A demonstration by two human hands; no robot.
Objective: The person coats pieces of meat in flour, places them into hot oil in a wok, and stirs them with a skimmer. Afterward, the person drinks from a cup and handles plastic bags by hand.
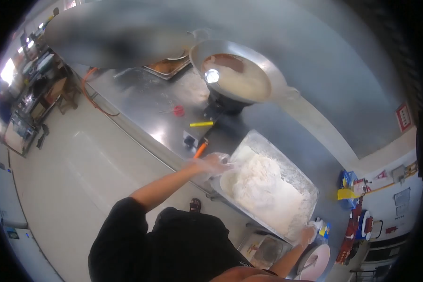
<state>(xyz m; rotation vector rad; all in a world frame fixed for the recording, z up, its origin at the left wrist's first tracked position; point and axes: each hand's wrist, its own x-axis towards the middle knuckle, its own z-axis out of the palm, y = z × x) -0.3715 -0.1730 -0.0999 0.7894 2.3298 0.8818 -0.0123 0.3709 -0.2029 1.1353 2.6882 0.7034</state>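
Note:
A large metal tray [310,184] of white flour [291,197] lies at the table's front edge. In its left half is a heap of flour-covered pieces [256,181]; what is under the coating cannot be made out. My left hand [217,163], in a loose clear plastic glove, is closed at the tray's left end. My right hand [308,235], also gloved, is at the right end near the front corner, its fingers partly hidden and seemingly closed on the rim.
Behind the tray, a wide wok [279,77] of pale oil sits on a black burner [228,104]. An orange gas hose [200,149], a yellow stick-like object [201,124] and a red item [178,111] are on the steel table [145,113]. A pink-white basin [317,263] stands right.

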